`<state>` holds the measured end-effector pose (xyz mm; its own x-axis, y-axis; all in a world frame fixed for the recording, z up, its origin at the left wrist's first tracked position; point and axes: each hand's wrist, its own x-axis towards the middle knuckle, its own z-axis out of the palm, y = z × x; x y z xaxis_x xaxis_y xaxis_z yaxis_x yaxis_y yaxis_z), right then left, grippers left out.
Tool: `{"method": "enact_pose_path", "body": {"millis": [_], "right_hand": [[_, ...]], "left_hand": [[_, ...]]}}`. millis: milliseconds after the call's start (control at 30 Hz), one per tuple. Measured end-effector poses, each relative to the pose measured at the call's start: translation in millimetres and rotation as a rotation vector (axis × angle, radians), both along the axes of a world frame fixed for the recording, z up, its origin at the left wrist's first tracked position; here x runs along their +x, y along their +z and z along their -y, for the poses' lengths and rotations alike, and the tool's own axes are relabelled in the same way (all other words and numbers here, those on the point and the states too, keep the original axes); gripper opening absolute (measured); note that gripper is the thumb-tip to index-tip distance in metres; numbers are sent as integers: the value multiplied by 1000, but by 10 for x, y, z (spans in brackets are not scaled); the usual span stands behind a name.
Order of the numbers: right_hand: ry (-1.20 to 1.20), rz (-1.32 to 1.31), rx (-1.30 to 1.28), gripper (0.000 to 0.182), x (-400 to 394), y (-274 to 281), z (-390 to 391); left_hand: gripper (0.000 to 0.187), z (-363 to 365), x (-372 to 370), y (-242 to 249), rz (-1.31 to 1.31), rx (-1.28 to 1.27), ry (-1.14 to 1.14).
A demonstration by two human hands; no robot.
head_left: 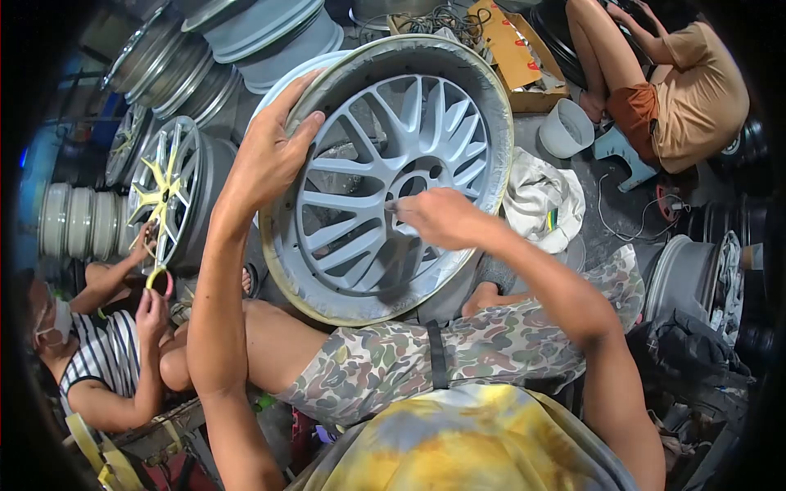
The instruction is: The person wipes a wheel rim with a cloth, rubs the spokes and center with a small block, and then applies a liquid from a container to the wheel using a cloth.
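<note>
A grey multi-spoke car wheel [405, 146] leans upright, tilted, in front of my lap, with masking around its outer lip. My left hand [274, 155] is closed over the wheel's upper-left edge, fingers behind the lip and thumb on the front. At the hub, my right hand [442, 219] is closed in a pinch, its fingertips against the area beside the centre hole. Something small and dark shows at those fingertips; I cannot make out what it is. Camouflage cloth [368, 372] covers my lap below the wheel.
At left, a person in a striped top [102, 356] holds a tape roll [158, 282] by a yellow-taped wheel [168, 192]. Another person [696, 98] sits upper right near a white bucket [566, 129]. A cardboard box [524, 61], pale cloth [544, 196] and stacked wheels [270, 41] surround me.
</note>
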<state>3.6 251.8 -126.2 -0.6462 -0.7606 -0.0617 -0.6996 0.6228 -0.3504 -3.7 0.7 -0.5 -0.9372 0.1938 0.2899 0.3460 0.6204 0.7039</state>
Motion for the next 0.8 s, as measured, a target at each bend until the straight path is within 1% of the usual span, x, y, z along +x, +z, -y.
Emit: {"method": "enact_pose_path", "body": {"millis": [67, 100, 167, 200, 233, 267, 300, 333, 367, 433, 467, 533, 567, 633, 667, 700, 767, 800], "right_hand": [[33, 631, -474, 28, -134, -11, -249], [35, 630, -465, 28, -128, -14, -284], [-337, 603, -673, 33, -57, -58, -300], [-452, 617, -667, 32, -44, -161, -240], [-449, 617, -670, 32, -12, -308, -112], [-475, 421, -791, 32, 32, -460, 49], [-500, 220, -905, 31, 54, -460, 161], [-542, 293, -797, 32, 25, -443, 174], [-547, 293, -799, 32, 26, -427, 155], [-546, 728, -947, 31, 31, -341, 127], [-548, 727, -943, 31, 59, -293, 105], [-605, 1180, -1117, 26, 172, -182, 67], [-610, 1181, -1118, 26, 129, -261, 86], [-515, 1348, -1309, 20, -10, -359, 186], [-547, 1406, -1359, 17, -10, -386, 183], [-542, 1401, -1363, 17, 29, -298, 163], [-622, 1564, -1516, 19, 185, -141, 103], [-649, 1564, -1540, 21, 227, -97, 117]], "left_hand": [[47, -1, -4, -18, -40, -24, 4], [47, -11, -2, -8, -42, -16, 8], [47, -15, 54, 35, -14, -47, 44], [47, 0, 60, 26, -16, -47, 49], [48, 10, 44, 10, -23, -40, 45], [48, 9, 28, -3, -30, -33, 36], [48, 13, 13, -15, -32, -36, 31], [48, 26, 1, -33, -32, -35, 28], [48, 36, -8, -44, -31, -33, 25], [49, 42, -8, -51, -39, -40, 25], [49, 39, -2, -62, -48, -42, 31], [49, -23, 63, 7, -30, -35, 50], [49, -51, 82, 33, -14, -39, 61], [49, -37, 63, 15, -12, -51, 48], [49, -21, 35, 20, -19, -61, 41], [49, -7, 12, 16, -26, -64, 40], [49, 20, 11, -34, -65, -75, 41], [49, 24, 16, -25, -61, -73, 50]]}}
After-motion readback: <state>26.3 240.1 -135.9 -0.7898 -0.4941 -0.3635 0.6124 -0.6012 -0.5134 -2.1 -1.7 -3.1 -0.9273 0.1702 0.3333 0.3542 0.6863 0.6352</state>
